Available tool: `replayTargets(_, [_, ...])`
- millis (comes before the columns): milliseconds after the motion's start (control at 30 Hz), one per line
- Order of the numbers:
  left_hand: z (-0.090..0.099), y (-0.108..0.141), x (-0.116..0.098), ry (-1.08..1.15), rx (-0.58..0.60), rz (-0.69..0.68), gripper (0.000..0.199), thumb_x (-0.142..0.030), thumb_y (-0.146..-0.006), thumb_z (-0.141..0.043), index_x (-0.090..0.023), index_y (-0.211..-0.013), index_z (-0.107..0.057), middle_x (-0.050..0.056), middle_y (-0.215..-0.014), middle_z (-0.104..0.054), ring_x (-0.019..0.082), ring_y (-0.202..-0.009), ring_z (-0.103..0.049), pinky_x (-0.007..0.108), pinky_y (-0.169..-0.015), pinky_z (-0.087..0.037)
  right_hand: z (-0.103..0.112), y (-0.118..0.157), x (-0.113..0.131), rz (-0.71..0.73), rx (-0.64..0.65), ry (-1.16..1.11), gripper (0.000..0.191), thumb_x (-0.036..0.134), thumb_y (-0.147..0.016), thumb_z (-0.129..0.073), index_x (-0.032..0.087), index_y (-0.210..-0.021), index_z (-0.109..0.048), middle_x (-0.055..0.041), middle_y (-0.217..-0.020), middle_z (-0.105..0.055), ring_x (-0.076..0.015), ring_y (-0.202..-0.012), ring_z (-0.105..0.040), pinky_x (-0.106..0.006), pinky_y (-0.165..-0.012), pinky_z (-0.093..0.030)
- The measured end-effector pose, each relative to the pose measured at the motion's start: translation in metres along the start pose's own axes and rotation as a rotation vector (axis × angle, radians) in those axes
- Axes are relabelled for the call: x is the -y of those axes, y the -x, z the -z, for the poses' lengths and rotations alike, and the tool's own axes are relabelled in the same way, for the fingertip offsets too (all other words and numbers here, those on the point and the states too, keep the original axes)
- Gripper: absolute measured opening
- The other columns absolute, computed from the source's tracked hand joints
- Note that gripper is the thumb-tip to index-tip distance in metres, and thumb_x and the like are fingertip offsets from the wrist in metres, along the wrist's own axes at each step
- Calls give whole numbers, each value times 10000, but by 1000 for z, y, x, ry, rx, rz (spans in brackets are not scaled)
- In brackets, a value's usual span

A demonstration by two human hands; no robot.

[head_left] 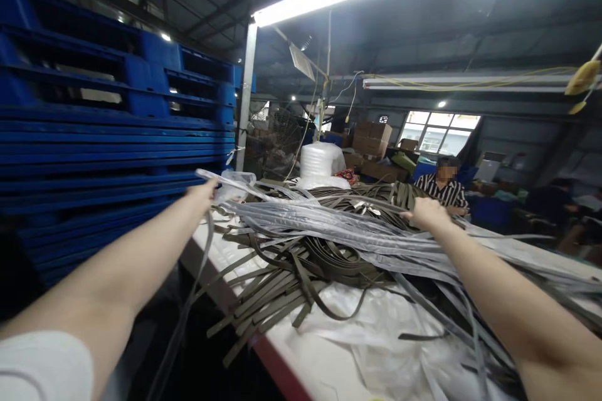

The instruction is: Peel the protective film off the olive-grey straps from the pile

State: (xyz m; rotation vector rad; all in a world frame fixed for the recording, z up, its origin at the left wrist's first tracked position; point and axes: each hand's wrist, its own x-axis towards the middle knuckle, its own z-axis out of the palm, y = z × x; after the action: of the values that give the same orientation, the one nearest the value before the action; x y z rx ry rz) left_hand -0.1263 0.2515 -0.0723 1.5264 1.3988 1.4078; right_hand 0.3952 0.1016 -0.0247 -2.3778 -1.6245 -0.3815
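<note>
The left hand (pixel 202 193), out above the table's far left corner, had its fingers closed on the end of a pale strip (pixel 231 182). The right hand (pixel 430 214), over the middle of the heap, had its fingers curled round a dark strip (pixel 394 205); blur and overlap made it impossible to tell whether the two were one length. Clear plastic (pixel 239 182) sat just beside the left hand, and a grey strip (pixel 205 250) hung below it, past the left edge.

Between and below the hands, grey strips (pixel 324 225), apparently in clear film, lay roughly side by side across the table (pixel 320 357), toward its right side. Under them, bare strips (pixel 263 301) lay coiled and fanned out, some ends jutting over the left edge. The work therefore looked partly done: the grey strips were gathered but loose and untied, while the dark ones remained tangled and unsorted. How many were left could not be told.

White sheeting (pixel 376 319) lay crumpled toward the near edge, and a white roll (pixel 320 163) stood toward the far edge. Beyond the heap was a co-worker (pixel 442 188) in a striped shirt; blue pallets (pixel 117 138) were stacked off the left edge.
</note>
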Motion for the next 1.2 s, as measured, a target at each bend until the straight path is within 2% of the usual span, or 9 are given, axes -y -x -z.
replayTargets(167, [-70, 60, 26, 141, 108, 337, 398, -454, -896, -642, -133, -696, -515, -58, -579, -477, 13, -371, -208, 178, -355, -155, -92, 66, 80, 423, 304, -175, 428, 422, -773, -734, 114, -1070, -723, -190, -1213, -662, -332, -1199, -579, -380, -1036, -425])
replayTargets(367, [-123, 153, -9, 391, 413, 354, 521, -597, -639, -812, -145, -682, -557, -24, -574, -559, 10, -363, -283, 174, -374, -160, -107, 152, 180, 743, 877, -778, 822, 478, -686, -799, 169, -1386, -501, -153, -1325, -606, -236, -930, -689, -333, -807, -547])
replayTargets(433, [-128, 172, -28, 459, 492, 314, 497, -580, -664, -804, -149, -686, -558, -36, -539, -557, 17, -361, -322, 166, -378, -192, -105, 174, 207, 777, 957, -987, 736, 464, -661, -821, 165, -1286, -574, -125, -1229, -663, -238, -954, -677, -347, -844, -537])
replayTargets(533, [-122, 184, -48, 502, 549, 215, 432, -511, -719, -796, -146, -697, -565, -26, -542, -600, 45, -405, -461, 161, -426, -320, -105, 193, 233, 616, 1012, -1271, 508, 527, -764, -716, 146, -1095, -662, -101, -1063, -718, -250, -990, -668, -405, -918, -506])
replayTargets(700, [-90, 179, -58, 526, 689, 200, 362, -466, -839, -707, -122, -776, -614, 60, -726, -724, 133, -646, -666, 227, -625, -483, -100, 200, 235, 437, 1204, -1566, 459, 533, -760, -722, 147, -1005, -676, -84, -946, -737, -226, -932, -699, -420, -939, -495])
replayTargets(767, [-78, 176, -54, 560, 708, 250, 372, -483, -899, -625, -112, -868, -637, 98, -835, -743, 163, -743, -688, 255, -686, -495, -94, 201, 231, 409, 1194, -1560, 452, 558, -745, -730, 157, -944, -665, -65, -854, -741, -209, -835, -713, -392, -864, -529])
replayTargets(900, [-62, 183, -32, 583, 717, 362, 541, -642, -898, -506, -120, -905, -650, 109, -876, -728, 197, -774, -672, 299, -728, -498, -78, 203, 229, 351, 1002, -1522, 497, 641, -674, -739, 186, -840, -630, -29, -749, -728, -188, -660, -699, -339, -689, -558])
replayTargets(1100, [-52, 239, 15, 671, 1123, 459, 740, -820, -798, -405, -134, -878, -671, 96, -759, -716, 238, -775, -673, 345, -772, -492, -43, 199, 226, 337, 779, -1519, 416, 555, -714, -724, 181, -884, -655, -13, -730, -719, -164, -611, -680, -285, -606, -555])
replayTargets(1200, [-42, 269, 44, 509, 1249, 425, 628, -730, -716, -621, -147, -938, -685, 63, -684, -694, 226, -690, -662, 326, -687, -493, -29, 188, 215, 299, 701, -1515, 379, 523, -718, -721, 179, -859, -650, -26, -745, -730, -159, -603, -680, -256, -557, -542])
